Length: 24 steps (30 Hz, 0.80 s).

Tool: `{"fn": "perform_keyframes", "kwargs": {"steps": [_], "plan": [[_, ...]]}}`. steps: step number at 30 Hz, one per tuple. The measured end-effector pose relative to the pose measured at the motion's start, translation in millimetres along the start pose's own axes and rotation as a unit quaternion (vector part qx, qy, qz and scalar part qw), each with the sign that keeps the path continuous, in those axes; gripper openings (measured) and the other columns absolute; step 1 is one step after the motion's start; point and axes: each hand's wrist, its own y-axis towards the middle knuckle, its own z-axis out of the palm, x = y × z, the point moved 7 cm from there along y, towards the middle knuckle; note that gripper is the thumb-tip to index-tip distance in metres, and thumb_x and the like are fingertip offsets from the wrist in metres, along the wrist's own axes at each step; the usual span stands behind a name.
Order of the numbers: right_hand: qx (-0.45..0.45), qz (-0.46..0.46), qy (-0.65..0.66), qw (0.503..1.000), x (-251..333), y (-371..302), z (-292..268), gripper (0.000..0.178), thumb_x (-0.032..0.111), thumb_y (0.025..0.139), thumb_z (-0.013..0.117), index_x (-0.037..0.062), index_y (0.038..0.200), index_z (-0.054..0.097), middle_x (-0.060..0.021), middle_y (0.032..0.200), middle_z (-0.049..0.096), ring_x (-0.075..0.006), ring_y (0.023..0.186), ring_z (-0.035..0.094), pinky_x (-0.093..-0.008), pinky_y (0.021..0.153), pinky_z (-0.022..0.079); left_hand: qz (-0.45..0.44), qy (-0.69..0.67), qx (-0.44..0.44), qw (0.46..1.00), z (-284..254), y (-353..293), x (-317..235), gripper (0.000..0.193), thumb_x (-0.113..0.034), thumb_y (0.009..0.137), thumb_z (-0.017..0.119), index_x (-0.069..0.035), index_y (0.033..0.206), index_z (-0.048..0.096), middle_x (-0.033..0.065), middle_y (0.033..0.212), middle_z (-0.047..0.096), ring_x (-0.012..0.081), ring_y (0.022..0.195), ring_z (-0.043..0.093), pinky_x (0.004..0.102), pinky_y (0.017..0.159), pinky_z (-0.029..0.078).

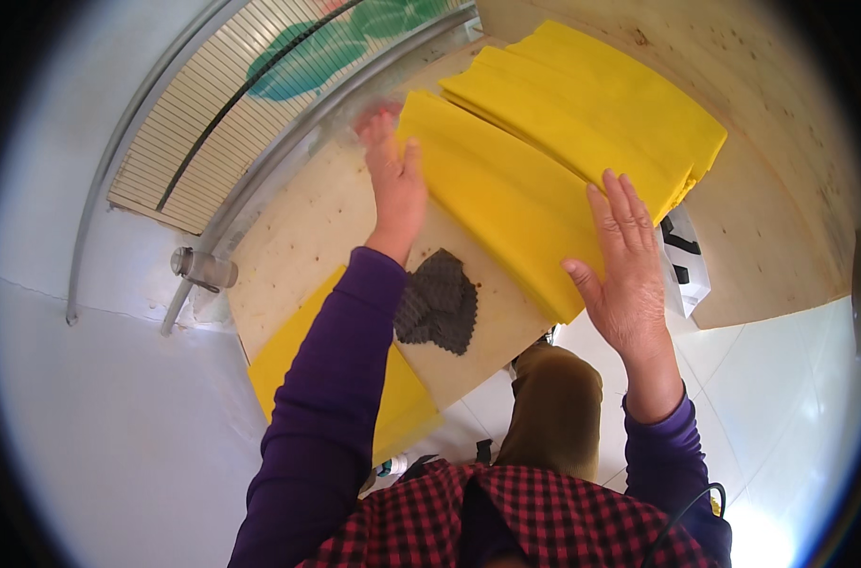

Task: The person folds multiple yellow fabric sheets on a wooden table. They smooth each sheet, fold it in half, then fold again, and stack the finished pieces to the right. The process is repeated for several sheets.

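Note:
Two folded stacks of yellow fabric lie side by side on a pale plywood board. The nearer yellow stack is between my hands; the farther yellow stack lies beyond it. My left hand is open at the nearer stack's left end, its fingers slightly blurred. At the right end, my right hand is open, thumb apart and fingers stretched along the cloth's edge. Neither hand grips anything; whether the palms touch the cloth I cannot tell. Dark grey cloth pieces with zigzag edges rest just below the stack.
Another flat yellow piece extends past the board's near left edge, partly behind my left forearm. A blurred red thing is behind my left fingers. A clear jar stands beside a slatted mat. A white bag is at right.

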Motion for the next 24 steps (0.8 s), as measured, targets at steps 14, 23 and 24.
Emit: {"fn": "perform_keyframes", "kwargs": {"steps": [14,23,24], "plan": [[0.019,-0.01,-0.009,1.0,-6.3,32.8,26.7,0.054,0.014,0.083,0.065,0.0019,0.132,0.047,-0.0147,0.141,0.045,-0.0324,0.131,0.04,-0.0425,0.11,0.032,0.108,0.167,0.236,0.951,24.2,108.3,10.7,0.038,0.0,0.084,0.055,-0.013,0.119,0.058,0.0142,0.135,0.05,0.0306,0.127,0.046,0.0467,0.116,0.018],[-0.007,0.006,0.003,1.0,-12.9,32.0,30.1,0.048,0.012,0.078,0.069,0.0001,0.123,0.056,-0.0143,0.131,0.053,-0.0293,0.126,0.046,-0.0421,0.107,0.036,0.195,0.231,0.357,0.884,48.2,127.0,2.1,0.027,-0.001,0.077,0.064,-0.015,0.099,0.062,0.0063,0.113,0.058,0.0248,0.119,0.048,0.0425,0.115,0.02],[-0.008,0.008,0.005,1.0,-13.3,31.8,30.3,0.047,0.012,0.078,0.069,0.0,0.122,0.057,-0.0142,0.131,0.054,-0.0293,0.125,0.047,-0.042,0.107,0.036,0.189,0.223,0.371,0.881,49.1,129.1,2.9,0.024,-0.001,0.076,0.065,-0.014,0.097,0.063,0.0057,0.11,0.059,0.0246,0.116,0.049,0.0417,0.114,0.022]]}}
